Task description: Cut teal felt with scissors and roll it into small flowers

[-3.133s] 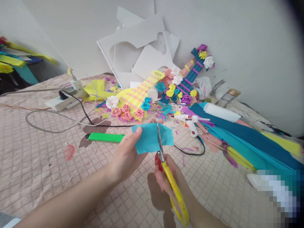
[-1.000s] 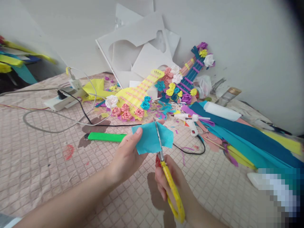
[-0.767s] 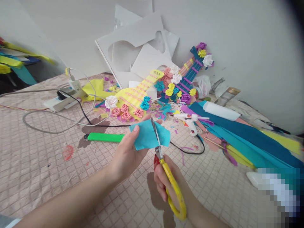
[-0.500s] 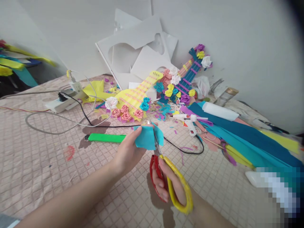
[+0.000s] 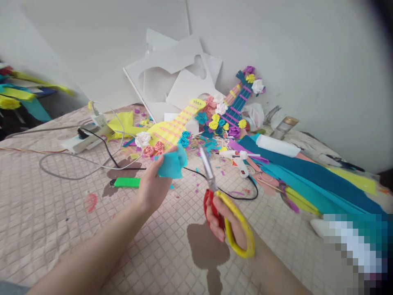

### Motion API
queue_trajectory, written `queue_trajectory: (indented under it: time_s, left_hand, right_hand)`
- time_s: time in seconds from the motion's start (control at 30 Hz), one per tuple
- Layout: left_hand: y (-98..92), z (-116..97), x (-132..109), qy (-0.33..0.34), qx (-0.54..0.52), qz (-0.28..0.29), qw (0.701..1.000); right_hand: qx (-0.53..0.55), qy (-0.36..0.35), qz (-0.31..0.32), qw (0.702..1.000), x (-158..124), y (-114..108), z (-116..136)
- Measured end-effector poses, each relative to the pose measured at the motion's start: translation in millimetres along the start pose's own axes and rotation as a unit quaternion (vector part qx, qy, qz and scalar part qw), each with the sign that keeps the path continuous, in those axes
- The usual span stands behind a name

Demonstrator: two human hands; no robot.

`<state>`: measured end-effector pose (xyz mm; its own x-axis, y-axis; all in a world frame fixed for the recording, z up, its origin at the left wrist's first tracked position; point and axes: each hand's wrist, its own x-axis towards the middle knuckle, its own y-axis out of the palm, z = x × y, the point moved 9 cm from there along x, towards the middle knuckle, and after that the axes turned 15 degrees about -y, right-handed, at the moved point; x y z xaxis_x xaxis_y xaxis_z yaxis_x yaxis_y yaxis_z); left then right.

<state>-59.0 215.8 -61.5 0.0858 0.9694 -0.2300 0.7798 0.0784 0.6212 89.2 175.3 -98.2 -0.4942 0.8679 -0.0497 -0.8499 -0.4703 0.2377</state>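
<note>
My left hand (image 5: pixel 155 186) pinches a piece of light-blue crepe paper (image 5: pixel 171 165) above the table, with its cut edge curling on the right. My right hand (image 5: pixel 225 217) grips scissors (image 5: pixel 209 170) by their red and yellow handles. The blades look closed and point up and away, apart from the paper. Beyond the left hand lies a yellow paper guitar (image 5: pixel 172 127) with flowers along its lower edge. A green utility knife (image 5: pixel 127 182) rests on the table, partly hidden behind my left hand.
A white glue gun (image 5: pixel 239 159) with a black cord lies past the scissors. Crepe paper sheets (image 5: pixel 294 172) stretch along the right. A power strip (image 5: pixel 82 139) with looping cables sits left. A blue guitar (image 5: pixel 238 106) and white cut boards (image 5: pixel 184 82) lean at the back.
The scissors have come out of the light-blue paper, and their blades have closed. My left hand has moved left with the paper, leaving a gap between the hands.
</note>
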Motion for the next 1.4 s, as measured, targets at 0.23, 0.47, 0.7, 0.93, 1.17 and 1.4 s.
queue_trajectory:
  time_s: [0.23,0.47,0.7,0.93,1.17,1.4]
  left_hand:
    - [33.0,53,-11,-0.082,0.116,0.08,0.987]
    - [28.0,69,-6,-0.143,0.102,0.066,0.982]
    - [2.3,50,4,-0.11,0.037,-0.053,0.992]
    - [9.9,53,2,-0.103,0.053,-0.031,0.993]
    - [24.9,63,-6,-0.079,0.157,0.032,0.984]
    - [35.0,56,-11,0.002,0.321,0.034,0.947]
  right_hand:
    - [-0.125,-0.127,-0.181,0.967,16,-54,31]
    - [-0.196,-0.108,-0.217,0.95,23,-70,21]
    - [-0.358,-0.127,-0.234,0.895,29,-92,21]
    - [-0.445,-0.166,-0.259,0.841,17,-93,41]
    - [-0.173,-0.165,-0.136,0.961,16,-42,35]
    - [-0.169,-0.183,-0.191,0.949,9,-44,36]
